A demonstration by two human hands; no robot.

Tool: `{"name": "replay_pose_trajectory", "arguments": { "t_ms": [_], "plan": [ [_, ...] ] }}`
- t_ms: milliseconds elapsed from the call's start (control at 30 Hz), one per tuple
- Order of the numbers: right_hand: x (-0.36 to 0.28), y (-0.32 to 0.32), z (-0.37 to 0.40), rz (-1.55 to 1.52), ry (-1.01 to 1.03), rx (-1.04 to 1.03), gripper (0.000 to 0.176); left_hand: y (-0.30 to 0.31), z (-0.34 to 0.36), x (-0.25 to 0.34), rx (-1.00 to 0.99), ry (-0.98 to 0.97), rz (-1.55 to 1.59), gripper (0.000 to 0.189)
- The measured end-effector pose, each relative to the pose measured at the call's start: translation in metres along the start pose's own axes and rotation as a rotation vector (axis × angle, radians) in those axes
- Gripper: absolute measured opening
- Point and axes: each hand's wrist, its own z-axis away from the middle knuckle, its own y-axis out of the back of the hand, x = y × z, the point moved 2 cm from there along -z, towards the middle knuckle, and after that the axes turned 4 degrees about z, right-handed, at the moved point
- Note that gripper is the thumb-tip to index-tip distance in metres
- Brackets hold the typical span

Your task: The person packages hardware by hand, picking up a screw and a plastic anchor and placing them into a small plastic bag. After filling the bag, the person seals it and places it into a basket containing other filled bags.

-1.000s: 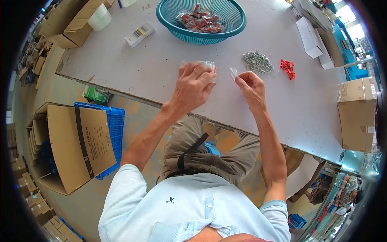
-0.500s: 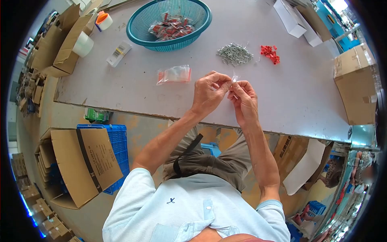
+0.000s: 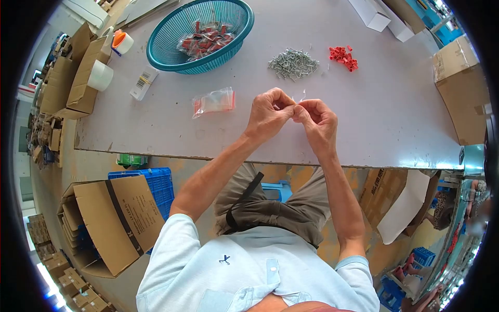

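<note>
My left hand [image 3: 270, 114] and my right hand [image 3: 318, 122] meet over the table, thumbs and forefingers pinched together on a small clear plastic bag [image 3: 300, 95]. Only part of the bag shows above the fingertips. Beyond the hands lie a pile of grey metal screws [image 3: 293, 63] and a small heap of red plastic pieces [image 3: 343, 57]. To the left rests a stack of clear bags with red edges [image 3: 213, 103]. A teal basket [image 3: 200, 65] at the back holds many small bags with red pieces inside.
On the table [image 3: 171, 125] stand a small white box [image 3: 143, 83], tape rolls [image 3: 100, 76] and an open carton [image 3: 83, 78] at left. White boxes [image 3: 370, 14] are at the back right, a brown carton [image 3: 457, 93] at the right edge. Another carton [image 3: 122, 223] sits below left.
The camera view has shifted slightly. My hands have drawn closer together, and my right fingers are more curled around the bag.
</note>
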Motion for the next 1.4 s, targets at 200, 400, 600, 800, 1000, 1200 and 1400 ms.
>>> {"name": "replay_pose_trajectory", "arguments": {
  "t_ms": [200,400,600,800,1000,1200,1400],
  "plan": [
    [0.0,0.003,-0.006,-0.031,-0.096,-0.007,0.014,-0.001,0.001,-0.006,0.009,-0.129,-0.095,0.009],
    [-0.001,0.007,-0.013,0.115,-0.069,-0.021,0.011,-0.004,0.004,0.006,0.002,-0.245,-0.21,0.005],
    [0.002,0.009,-0.011,0.166,0.03,-0.018,0.01,-0.002,0.003,0.007,-0.018,-0.162,-0.1,0.005],
    [0.001,0.004,-0.005,0.066,0.081,0.064,0.01,0.003,0.0,0.002,-0.004,0.005,0.039,0.006],
    [-0.001,0.003,-0.007,0.153,0.069,0.048,0.011,-0.004,0.001,-0.003,0.027,-0.045,0.003,0.006],
    [-0.002,0.005,-0.006,0.218,0.052,0.032,0.01,-0.006,0.006,0.004,0.054,-0.279,-0.234,0.005],
    [-0.003,0.008,-0.006,0.279,0.081,0.038,0.009,-0.007,0.007,0.002,0.026,-0.325,-0.217,0.009]
  ]
}}
